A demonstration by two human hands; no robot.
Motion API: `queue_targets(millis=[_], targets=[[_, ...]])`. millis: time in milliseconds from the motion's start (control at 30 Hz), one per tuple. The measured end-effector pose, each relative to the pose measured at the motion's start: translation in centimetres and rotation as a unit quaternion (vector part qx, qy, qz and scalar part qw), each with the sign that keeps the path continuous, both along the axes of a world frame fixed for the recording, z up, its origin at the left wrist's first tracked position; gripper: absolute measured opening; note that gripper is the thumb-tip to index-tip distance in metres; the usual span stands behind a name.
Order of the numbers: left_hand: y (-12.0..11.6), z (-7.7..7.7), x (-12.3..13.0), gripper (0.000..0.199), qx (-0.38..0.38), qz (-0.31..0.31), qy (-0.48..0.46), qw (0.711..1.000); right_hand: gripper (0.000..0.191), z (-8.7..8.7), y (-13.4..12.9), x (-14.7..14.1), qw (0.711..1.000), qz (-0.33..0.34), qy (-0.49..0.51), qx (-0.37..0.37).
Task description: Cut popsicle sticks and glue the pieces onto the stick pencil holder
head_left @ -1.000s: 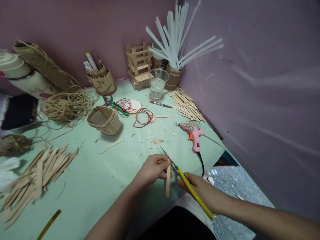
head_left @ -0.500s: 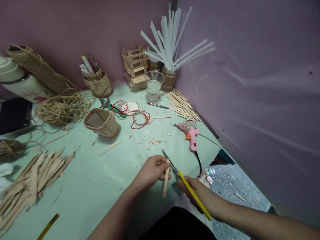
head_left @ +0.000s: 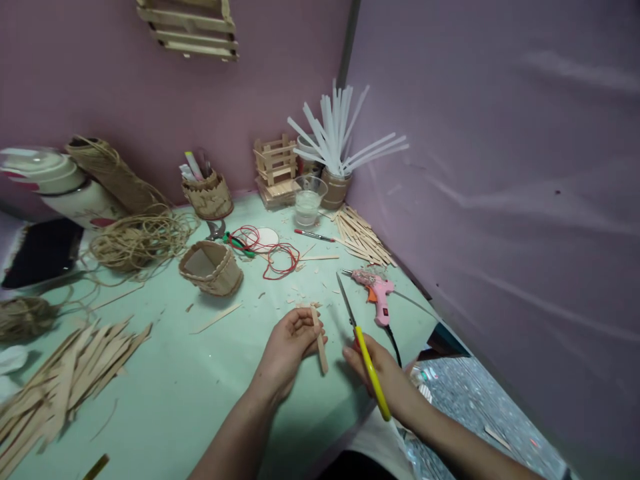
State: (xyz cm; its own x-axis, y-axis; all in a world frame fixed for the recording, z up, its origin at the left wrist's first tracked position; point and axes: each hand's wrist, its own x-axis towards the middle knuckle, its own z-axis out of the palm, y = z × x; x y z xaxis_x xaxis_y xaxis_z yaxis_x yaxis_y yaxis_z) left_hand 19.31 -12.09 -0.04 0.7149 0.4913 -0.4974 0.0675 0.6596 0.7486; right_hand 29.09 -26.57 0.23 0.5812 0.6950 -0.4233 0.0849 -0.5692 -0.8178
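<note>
My left hand [head_left: 295, 340] is closed around a flat wooden craft stick [head_left: 321, 350], which stands slanted between thumb and fingers with its lower end hanging free. To the right of it, my right hand [head_left: 380, 370] grips yellow-handled scissors [head_left: 367, 360]. Their blades look nearly closed and point away from me, apart from the stick. Small wood chips [head_left: 305, 305] lie on the table just beyond my left hand. A pink glue gun [head_left: 377, 291] rests on its side past the scissors.
On the green table [head_left: 200, 393] stand a stick-covered basket [head_left: 213, 270], a cup of water [head_left: 307, 203] and a jar of white glue sticks [head_left: 336, 187]. Red cord [head_left: 280, 261], pruning shears [head_left: 240, 245], tangled twine [head_left: 137, 243] and a pile of wood strips [head_left: 75, 370] lie around.
The scissors have moved away from the craft stick, leaving a gap. My left hand has shifted left with the stick, which now leans the other way. The camera view has tilted up.
</note>
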Motion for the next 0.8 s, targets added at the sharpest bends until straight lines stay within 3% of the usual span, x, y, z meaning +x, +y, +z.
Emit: queue_targets(millis=[100,300,500,667,800], targets=[[0.4,0.0,-0.1,0.034,0.019,0.032,-0.018,0.999,0.020,-0.4,0.0,0.6,0.997,0.018,-0.067,-0.045],[1.0,0.1,-0.1,0.033,0.064,0.103,-0.041,0.992,0.004,0.3,-0.9,1.4,0.963,0.144,-0.183,-0.135],[1.6,0.4,-0.5,0.034,0.101,0.139,-0.047,0.984,0.030,0.6,-1.6,1.0,0.913,0.222,-0.259,-0.225],[1.8,0.8,-0.7,0.031,0.100,0.164,-0.057,0.980,0.051,0.2,-1.1,-0.4,0.891,0.293,-0.309,-0.160],[2.1,1.0,-0.9,0.029,0.066,0.200,-0.066,0.975,0.053,-0.1,0.3,-1.5,0.866,0.343,-0.346,-0.113]])
